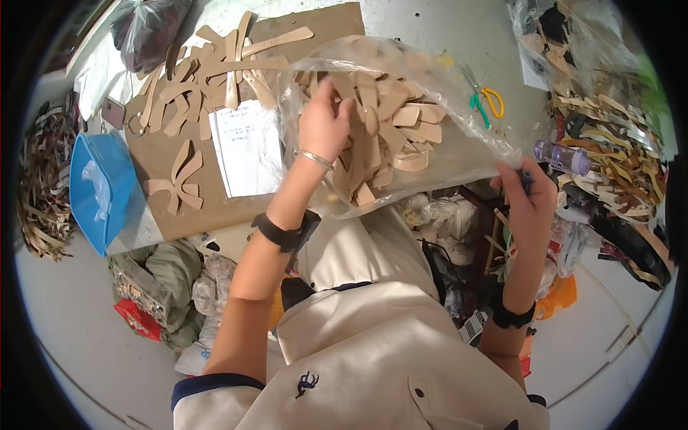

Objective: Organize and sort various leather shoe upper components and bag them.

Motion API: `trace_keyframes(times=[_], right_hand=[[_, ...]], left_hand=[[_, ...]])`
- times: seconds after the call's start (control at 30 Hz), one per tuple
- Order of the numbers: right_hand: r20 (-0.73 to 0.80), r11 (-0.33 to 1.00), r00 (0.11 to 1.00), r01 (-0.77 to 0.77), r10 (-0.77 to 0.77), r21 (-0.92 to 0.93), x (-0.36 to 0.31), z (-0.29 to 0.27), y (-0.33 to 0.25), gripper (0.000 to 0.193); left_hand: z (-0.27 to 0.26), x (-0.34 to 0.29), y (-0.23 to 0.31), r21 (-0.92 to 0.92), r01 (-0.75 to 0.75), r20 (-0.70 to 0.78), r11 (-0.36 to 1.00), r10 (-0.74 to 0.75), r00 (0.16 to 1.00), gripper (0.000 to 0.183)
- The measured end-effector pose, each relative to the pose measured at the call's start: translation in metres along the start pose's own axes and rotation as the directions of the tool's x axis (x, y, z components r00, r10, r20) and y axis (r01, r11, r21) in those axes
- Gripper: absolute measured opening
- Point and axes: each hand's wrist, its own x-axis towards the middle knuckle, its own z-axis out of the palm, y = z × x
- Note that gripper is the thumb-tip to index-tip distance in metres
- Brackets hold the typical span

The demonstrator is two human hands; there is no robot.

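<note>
A clear plastic bag point(459, 161) lies on the table in front of me with a heap of tan leather-like strap pieces point(369, 118) inside. At the bag's left end, my left hand point(322, 125) is over the pieces, thumb and fingers apart. My right hand point(530, 197) is closed on the gathered right corner of the bag. A small dark blue thing, perhaps a pen or marker point(527, 177), shows between its fingers. Left of the bag are a white sheet of paper with writing point(247, 158) and more loose strap pieces point(190, 93).
Scissors with green and yellow handles point(491, 102) lie beyond the bag. A purple bottle point(562, 156) is beside piled strips point(609, 136) at the right. A blue bin point(122, 190) stands at the left table edge, near a phone point(113, 112). Stuffed bags point(161, 276) sit below the table edge.
</note>
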Motion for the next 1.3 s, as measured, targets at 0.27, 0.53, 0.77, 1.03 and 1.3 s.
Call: trace_keyframes(times=[0.27,0.53,0.77,1.03,1.3], right_hand=[[0.030,0.998,0.998,0.057,-0.057,-0.005,0.000,-0.004,0.003,0.014],[0.038,0.999,0.999,-0.004,0.002,0.042,0.001,-0.004,0.006,0.014],[-0.110,0.956,0.987,-0.082,0.117,0.282,0.014,-0.008,0.004,0.014],[-0.173,0.947,0.982,-0.021,0.081,0.320,0.040,-0.020,0.000,0.019],[-0.142,0.950,0.983,-0.072,0.120,0.304,0.041,-0.027,0.005,0.015]], left_hand=[[0.043,-0.064,0.002,-0.008,-0.619,0.407,0.785,0.568,0.715,0.035],[0.103,-0.067,-0.012,0.392,-0.610,0.676,0.689,0.234,0.699,0.036],[0.086,-0.032,0.049,0.312,-0.891,0.714,0.329,0.538,0.448,0.034],[0.058,0.016,0.046,0.412,-0.787,0.715,0.459,0.373,0.592,0.029],[0.095,0.012,0.055,0.614,-0.662,0.642,0.429,0.217,0.735,0.014]])
